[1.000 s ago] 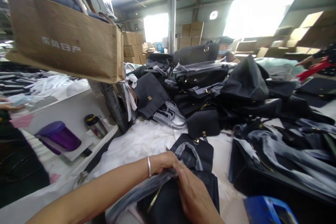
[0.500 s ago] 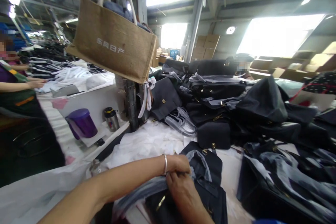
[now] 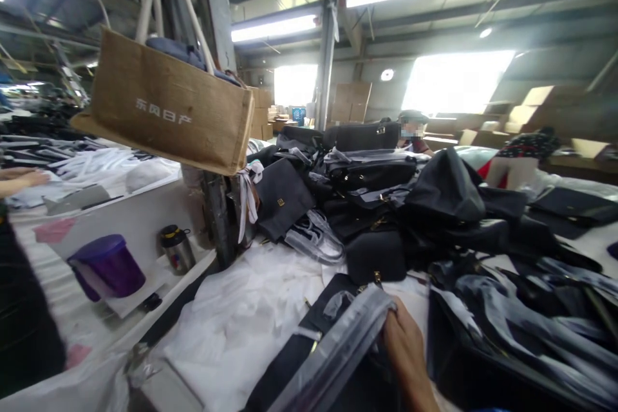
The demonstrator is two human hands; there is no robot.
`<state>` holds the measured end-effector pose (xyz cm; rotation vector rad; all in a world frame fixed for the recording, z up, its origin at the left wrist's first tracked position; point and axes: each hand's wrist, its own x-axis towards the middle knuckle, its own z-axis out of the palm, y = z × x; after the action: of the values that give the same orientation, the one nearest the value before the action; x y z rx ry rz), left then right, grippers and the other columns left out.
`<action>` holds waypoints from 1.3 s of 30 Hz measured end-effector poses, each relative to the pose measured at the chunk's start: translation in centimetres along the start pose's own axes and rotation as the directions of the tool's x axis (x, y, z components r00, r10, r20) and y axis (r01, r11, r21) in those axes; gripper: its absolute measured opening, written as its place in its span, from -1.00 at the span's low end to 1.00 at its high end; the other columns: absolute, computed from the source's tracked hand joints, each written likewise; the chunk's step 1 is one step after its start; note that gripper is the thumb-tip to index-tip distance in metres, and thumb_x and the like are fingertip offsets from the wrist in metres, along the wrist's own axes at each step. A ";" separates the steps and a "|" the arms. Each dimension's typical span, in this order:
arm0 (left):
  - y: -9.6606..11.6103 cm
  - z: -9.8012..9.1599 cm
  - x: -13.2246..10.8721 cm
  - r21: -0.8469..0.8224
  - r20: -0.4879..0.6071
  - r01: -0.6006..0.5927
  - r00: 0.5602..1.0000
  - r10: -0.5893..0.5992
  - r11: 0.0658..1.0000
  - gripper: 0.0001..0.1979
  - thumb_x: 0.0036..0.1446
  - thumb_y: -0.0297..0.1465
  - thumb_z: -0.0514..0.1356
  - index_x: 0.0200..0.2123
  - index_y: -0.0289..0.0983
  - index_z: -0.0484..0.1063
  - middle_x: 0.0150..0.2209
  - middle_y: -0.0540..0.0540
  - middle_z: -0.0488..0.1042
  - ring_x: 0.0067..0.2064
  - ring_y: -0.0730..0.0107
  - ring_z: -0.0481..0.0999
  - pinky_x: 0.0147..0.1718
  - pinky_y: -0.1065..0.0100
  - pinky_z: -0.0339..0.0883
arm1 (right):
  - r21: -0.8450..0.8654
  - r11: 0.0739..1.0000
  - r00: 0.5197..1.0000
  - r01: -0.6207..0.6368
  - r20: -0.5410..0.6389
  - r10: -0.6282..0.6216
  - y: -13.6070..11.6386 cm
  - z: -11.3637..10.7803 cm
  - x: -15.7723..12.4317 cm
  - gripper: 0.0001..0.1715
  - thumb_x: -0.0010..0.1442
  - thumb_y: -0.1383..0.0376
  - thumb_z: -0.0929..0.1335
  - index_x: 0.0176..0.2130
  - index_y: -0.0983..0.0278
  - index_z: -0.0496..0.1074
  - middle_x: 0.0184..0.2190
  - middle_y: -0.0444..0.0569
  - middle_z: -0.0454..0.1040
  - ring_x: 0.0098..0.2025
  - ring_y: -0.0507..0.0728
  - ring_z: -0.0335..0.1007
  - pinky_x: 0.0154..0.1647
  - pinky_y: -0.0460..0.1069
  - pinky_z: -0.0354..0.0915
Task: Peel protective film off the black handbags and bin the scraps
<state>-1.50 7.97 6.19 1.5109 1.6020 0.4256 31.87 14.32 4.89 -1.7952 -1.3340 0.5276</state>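
Observation:
My right hand (image 3: 405,341) reaches in from the bottom right, its fingers closed around the upper bend of a plastic-wrapped strap (image 3: 345,338). The wrapping is greyish and translucent, and the strap slants down to the bottom edge. Beneath it lies a black bag (image 3: 284,367) with gold-coloured metal fittings; the strap and hand cover part of it. Just beyond the hand, a black flap with a gold clasp (image 3: 376,254) rests at the edge of the pile. My left hand is out of view.
Black bags (image 3: 444,193) are heaped behind and to the right. White wrapping sheets (image 3: 241,309) cover the table's middle. A brown bag (image 3: 168,103) hangs by a post at left, above a purple jug (image 3: 111,267) and a flask (image 3: 176,250). Co-workers stand at left and behind the heap.
My left hand, which was together with my right on the bag, has left the view. My right hand now holds the wrapped strap farther right. The view has turned to the right.

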 end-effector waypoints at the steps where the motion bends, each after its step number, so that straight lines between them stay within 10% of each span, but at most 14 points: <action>1: 0.7 -1.6 0.2 -0.005 -0.028 -0.019 0.999 0.019 1.000 -0.61 -0.07 -0.09 0.12 -0.10 0.35 0.42 -0.26 0.14 0.60 -0.03 -0.08 0.55 -0.32 0.09 0.43 | 0.007 0.999 0.999 -0.033 -0.009 0.034 1.0 -0.2 0.3 -0.56 0.28 0.05 0.06 -0.24 0.17 0.38 -0.37 -0.02 0.55 -0.32 0.24 0.47 -0.34 0.01 0.32; 5: 5.1 -8.0 1.4 -0.072 -0.102 -0.109 0.990 0.102 0.991 -0.53 -0.04 -0.08 0.17 0.00 0.04 0.44 -0.49 -0.02 0.51 -0.32 -0.04 0.58 -0.48 0.14 0.38 | -0.031 0.997 0.997 -0.074 0.013 0.075 4.3 0.1 0.3 -0.63 0.22 0.07 0.10 -0.29 0.17 0.35 -0.42 0.00 0.53 -0.33 0.26 0.48 -0.33 0.04 0.32; 8: 9.7 -9.2 4.8 0.014 -0.047 -0.262 0.964 0.262 0.965 -0.45 0.11 -0.15 0.12 0.17 -0.16 0.28 -0.49 -0.03 0.47 -0.48 0.20 0.51 -0.48 0.25 0.37 | -0.030 0.999 0.995 -0.041 0.093 0.043 5.1 0.7 -0.6 -0.68 0.20 0.07 0.14 -0.35 0.16 0.34 -0.45 -0.02 0.53 -0.36 0.25 0.50 -0.34 0.04 0.34; 11: 14.4 -5.9 10.6 0.339 -0.110 -0.578 0.760 0.641 0.743 -0.55 0.19 -0.34 0.08 0.16 -0.25 0.26 -0.13 -0.20 0.52 -0.12 0.13 0.52 -0.11 0.17 0.36 | -0.005 0.999 0.989 -0.047 0.141 0.047 5.1 0.8 -1.7 -0.65 0.22 0.03 0.15 -0.35 0.16 0.35 -0.46 -0.04 0.52 -0.42 0.22 0.49 -0.40 0.03 0.36; 15: 18.1 1.2 16.8 0.336 -0.027 -0.668 0.698 0.716 0.664 -0.58 0.16 -0.56 0.05 0.09 -0.27 0.33 0.02 -0.27 0.46 0.11 0.03 0.39 0.13 0.02 0.14 | 0.099 0.981 0.973 -0.166 0.179 0.147 5.2 0.3 -2.7 -0.56 0.26 -0.03 0.10 -0.41 0.16 0.31 -0.56 -0.07 0.42 -0.59 0.16 0.39 -0.58 0.00 0.33; 19: 16.3 6.5 16.0 0.267 -0.078 -0.702 0.667 0.741 0.660 -0.50 0.21 -0.63 -0.12 0.21 -0.34 0.17 0.25 -0.35 0.19 0.30 0.03 0.09 0.25 -0.13 -0.18 | 0.240 0.955 0.976 -0.172 0.170 0.134 5.4 -0.4 -2.9 -0.51 0.23 -0.09 0.17 -0.44 0.19 0.33 -0.57 -0.10 0.39 -0.53 0.15 0.37 -0.58 -0.03 0.32; 23: 12.6 9.6 12.5 0.102 0.042 -0.738 0.673 0.738 0.667 -0.69 0.29 -0.42 -0.03 0.01 -0.27 0.39 0.05 -0.22 0.41 0.13 0.16 0.32 0.17 0.13 0.11 | 0.318 0.934 0.984 -0.162 0.127 0.127 4.4 -0.8 -1.9 -0.48 0.20 -0.13 0.24 -0.38 0.24 0.42 -0.55 -0.11 0.42 -0.50 0.14 0.35 -0.53 -0.05 0.29; 32: 13.9 9.3 16.8 -0.388 0.348 -0.567 0.639 0.685 0.726 -0.70 0.10 -0.21 0.21 -0.21 -0.29 0.55 -0.31 -0.03 0.55 -0.30 0.36 0.48 -0.31 0.42 0.32 | 0.508 0.861 0.958 0.031 0.231 -0.171 0.2 -1.8 2.6 -0.43 0.20 -0.09 0.31 -0.05 0.29 0.48 -0.12 0.05 0.54 -0.09 0.23 0.44 -0.02 0.05 0.33; 39: 12.8 10.2 17.7 -0.583 0.115 -0.368 0.845 0.522 0.725 -0.81 0.08 -0.30 0.18 -0.34 -0.32 0.44 -0.48 0.00 0.45 -0.44 0.44 0.39 -0.42 0.44 0.20 | 0.370 0.929 0.990 0.018 0.121 -0.068 0.9 -0.1 4.1 -0.41 0.21 -0.07 0.29 0.00 0.31 0.41 -0.19 0.05 0.55 -0.16 0.25 0.47 -0.22 0.03 0.37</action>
<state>16.40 23.88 3.83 1.4150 0.7752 0.8291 33.94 18.03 4.80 -1.4387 -1.2608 0.8271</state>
